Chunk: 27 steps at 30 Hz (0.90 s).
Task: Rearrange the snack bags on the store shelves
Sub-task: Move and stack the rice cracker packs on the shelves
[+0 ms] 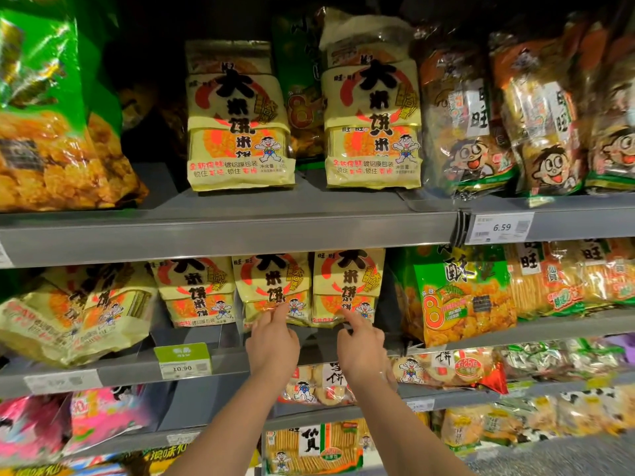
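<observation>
Yellow rice-cracker bags stand in a row on the middle shelf (192,364). My left hand (273,341) reaches up with its forefinger touching the lower front of one upright yellow bag (273,286). My right hand (360,343) points the same way, its forefinger on the bottom of the neighbouring yellow bag (347,283). Neither hand holds anything; the other fingers are curled. A third upright yellow bag (196,290) stands to the left, and several more yellow bags (75,314) lie tipped over at the far left.
Two yellow bags (240,115) (372,108) stand on the upper shelf (223,231), with green bags (51,108) left and clear cracker packs (515,115) right. A green bag (464,297) leans right of my hands. Price tags (182,360) (501,228) clip the shelf edges. Lower shelves hold more snacks.
</observation>
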Each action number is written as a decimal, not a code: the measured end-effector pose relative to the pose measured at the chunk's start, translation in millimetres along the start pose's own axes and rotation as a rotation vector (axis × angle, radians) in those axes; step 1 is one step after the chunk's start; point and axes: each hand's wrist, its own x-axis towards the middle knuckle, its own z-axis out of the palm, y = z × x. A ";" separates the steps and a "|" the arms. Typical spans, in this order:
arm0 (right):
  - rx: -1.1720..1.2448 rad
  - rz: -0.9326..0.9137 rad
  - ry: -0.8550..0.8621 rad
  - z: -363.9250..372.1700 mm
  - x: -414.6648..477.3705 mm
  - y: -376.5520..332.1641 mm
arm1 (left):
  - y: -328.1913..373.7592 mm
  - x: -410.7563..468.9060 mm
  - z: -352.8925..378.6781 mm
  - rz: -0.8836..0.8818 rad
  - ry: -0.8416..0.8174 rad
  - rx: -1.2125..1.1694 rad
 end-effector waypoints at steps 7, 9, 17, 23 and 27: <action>0.029 -0.060 -0.057 7.2 -10.4 1.8 | 9.2 -15.5 -4.2 0.030 -0.065 0.070; 0.081 -0.069 -0.039 6.6 -15.8 0.3 | 14.5 -23.4 -5.9 0.046 -0.044 0.049; 0.147 -0.145 0.047 -23.9 -40.4 -12.0 | 45.0 -58.4 -32.4 0.105 0.060 -0.102; 0.288 -0.285 0.089 -63.0 -61.6 -19.3 | 80.5 -86.7 -61.6 0.171 0.178 -0.234; 0.384 -0.400 0.144 -95.3 -65.1 -38.0 | 108.1 -91.2 -90.7 0.237 0.257 -0.251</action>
